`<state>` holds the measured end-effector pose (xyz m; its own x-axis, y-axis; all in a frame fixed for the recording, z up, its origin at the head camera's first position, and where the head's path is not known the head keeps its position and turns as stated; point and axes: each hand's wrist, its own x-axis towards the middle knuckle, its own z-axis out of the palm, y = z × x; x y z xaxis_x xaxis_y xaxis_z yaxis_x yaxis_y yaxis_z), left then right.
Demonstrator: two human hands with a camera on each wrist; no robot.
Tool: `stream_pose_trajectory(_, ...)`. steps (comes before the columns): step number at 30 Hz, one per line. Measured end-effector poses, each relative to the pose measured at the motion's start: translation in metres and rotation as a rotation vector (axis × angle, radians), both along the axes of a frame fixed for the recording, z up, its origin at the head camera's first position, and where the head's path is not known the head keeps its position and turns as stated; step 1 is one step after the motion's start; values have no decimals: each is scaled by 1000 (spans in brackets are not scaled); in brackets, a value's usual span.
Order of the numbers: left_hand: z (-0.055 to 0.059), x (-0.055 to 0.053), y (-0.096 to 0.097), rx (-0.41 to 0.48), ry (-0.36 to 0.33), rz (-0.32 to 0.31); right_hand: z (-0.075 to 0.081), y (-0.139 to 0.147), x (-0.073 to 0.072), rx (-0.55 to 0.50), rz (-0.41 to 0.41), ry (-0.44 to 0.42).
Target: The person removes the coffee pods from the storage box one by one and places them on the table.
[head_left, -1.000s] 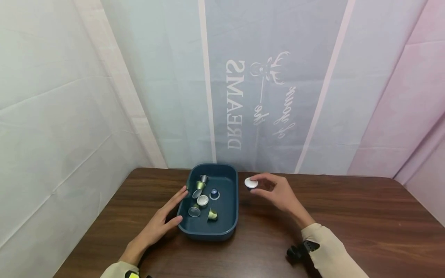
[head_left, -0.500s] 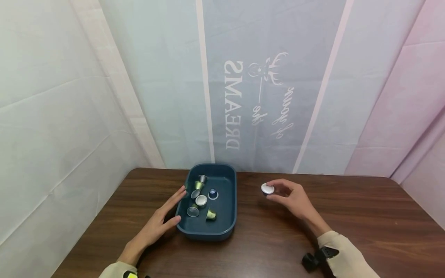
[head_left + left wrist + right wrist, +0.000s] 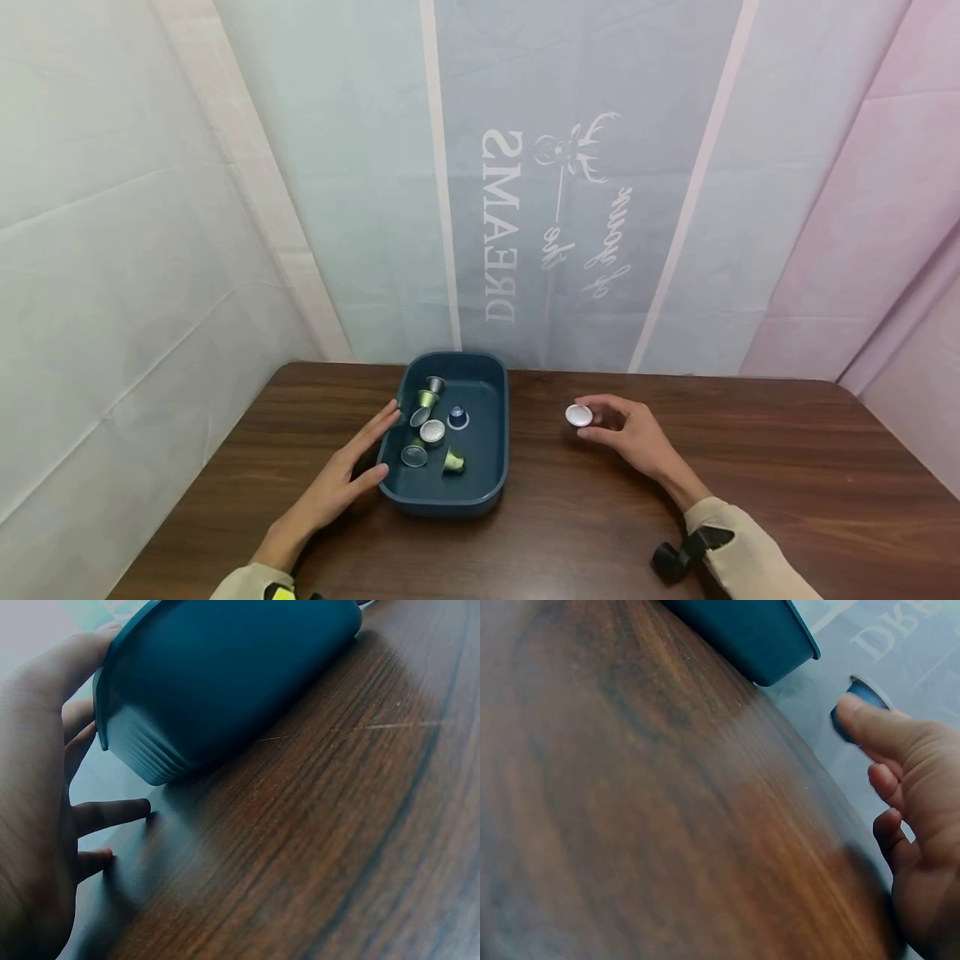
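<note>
My right hand (image 3: pixel 633 433) pinches a blue coffee capsule (image 3: pixel 866 697) between thumb and fingers, to the right of a dark blue tray (image 3: pixel 495 467). From the head view the capsule's pale round lid (image 3: pixel 578 415) faces up. Whether it touches the table is hard to tell. My left hand (image 3: pixel 341 483) has its fingers extended and rests against the tray's left rim, its thumb at the near corner. Inside the tray lie several capsules: a blue one (image 3: pixel 457 416), a yellow-green one (image 3: pixel 453 461), a pale-lidded one (image 3: pixel 432 431) and others along the left side.
The brown wooden table (image 3: pixel 540 542) extends right of the tray and in front of it. A printed cloth (image 3: pixel 570 250) hangs just behind the table's far edge, and a pale cloth (image 3: pixel 150 250) hangs at the left.
My right hand has carried the capsule rightward, away from the tray and slightly nearer to me, then almost stopped. The left hand has stayed at the tray's rim.
</note>
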<state>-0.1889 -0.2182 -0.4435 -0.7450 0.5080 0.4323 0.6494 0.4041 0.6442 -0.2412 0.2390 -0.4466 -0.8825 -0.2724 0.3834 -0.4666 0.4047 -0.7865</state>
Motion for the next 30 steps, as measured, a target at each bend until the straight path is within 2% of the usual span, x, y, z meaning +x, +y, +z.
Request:
stream_pose_trajectory(17,-1,0,2,-7,-38,29,-3,1,0,139,-42,-20)
stream_pose_trajectory(30,-2,-1,1,-9,-48,30,-8,0,-1,158,-48,3)
